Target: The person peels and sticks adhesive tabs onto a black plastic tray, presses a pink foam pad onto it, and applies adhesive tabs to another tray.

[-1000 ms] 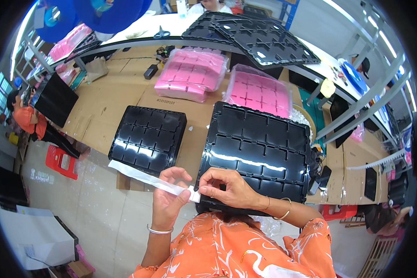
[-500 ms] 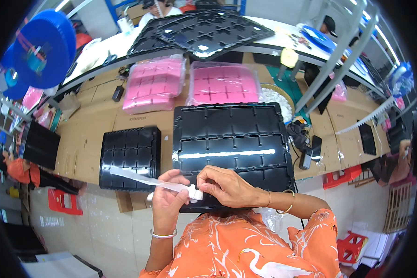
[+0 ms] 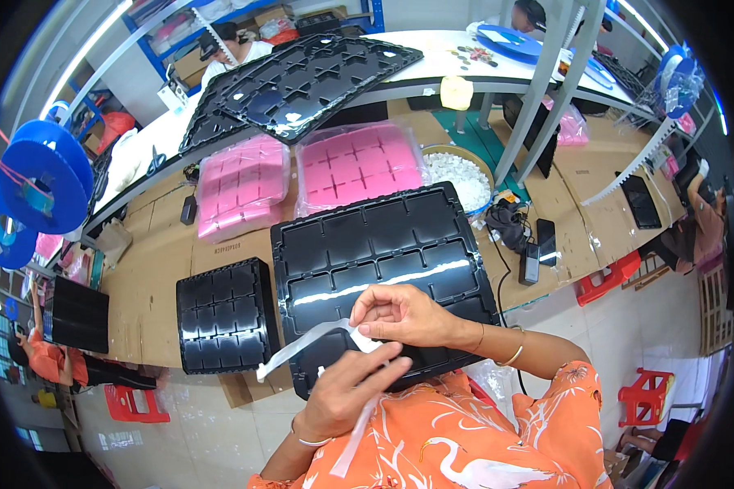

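My right hand (image 3: 404,315) pinches a small white piece (image 3: 365,341) between thumb and fingertips, over the large black plastic tray (image 3: 375,236). From that piece a translucent white strip (image 3: 302,344) runs out to the lower left, curving over the tray's near left corner. My left hand (image 3: 347,397) is just below, back upward, two fingers stretched toward the white piece. Another translucent strip end (image 3: 355,444) hangs from beneath the left hand in front of my orange shirt; its grip is partly hidden. A smaller black tray (image 3: 224,314) lies to the left.
Two wrapped pink tray stacks (image 3: 245,183) lie behind, beside a round bowl (image 3: 489,183) of white pieces. Dark cables (image 3: 510,224) and a black phone (image 3: 546,240) are at right. Black trays (image 3: 302,90) rest on the white shelf; blue reels (image 3: 45,175) hang left. Other people sit beyond.
My left hand has turned back upward and moved down and right. The strip has swung to point lower left, and a second strip end now shows below. The view has shifted and tilted.
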### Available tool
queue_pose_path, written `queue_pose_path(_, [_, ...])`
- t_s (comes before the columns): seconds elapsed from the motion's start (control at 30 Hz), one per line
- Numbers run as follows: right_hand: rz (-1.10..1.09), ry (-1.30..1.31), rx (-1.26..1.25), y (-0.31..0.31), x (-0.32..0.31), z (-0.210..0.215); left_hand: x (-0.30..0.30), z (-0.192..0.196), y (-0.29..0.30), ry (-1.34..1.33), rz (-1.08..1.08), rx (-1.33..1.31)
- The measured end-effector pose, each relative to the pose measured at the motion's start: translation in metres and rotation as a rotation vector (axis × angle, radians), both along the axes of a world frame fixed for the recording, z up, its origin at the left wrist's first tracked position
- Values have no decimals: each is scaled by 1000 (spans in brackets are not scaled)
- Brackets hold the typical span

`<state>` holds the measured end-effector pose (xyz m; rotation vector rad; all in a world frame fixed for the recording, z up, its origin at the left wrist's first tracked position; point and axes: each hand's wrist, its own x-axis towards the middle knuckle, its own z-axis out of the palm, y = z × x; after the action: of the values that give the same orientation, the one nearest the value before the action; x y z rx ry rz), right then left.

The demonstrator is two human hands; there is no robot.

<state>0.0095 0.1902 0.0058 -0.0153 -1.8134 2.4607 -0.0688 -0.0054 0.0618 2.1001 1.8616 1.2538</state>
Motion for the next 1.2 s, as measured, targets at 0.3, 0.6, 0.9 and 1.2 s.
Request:
queue_pose_path(0.3, [-137,134,379,27,15,15,-59,0,38,-494,198,-215])
queue_pose_path(0.6, [-325,403,638,20,-17,-8,-51,-9,28,-897,217,-457])
queue_pose_path(0.9, [-491,529,637,15,-9,-14,-40,-12,37,-935,221,-441])
queue_pose_path(1.2, [-325,281,787,83,91,44,-47,-42,8,-1235,350,-371])
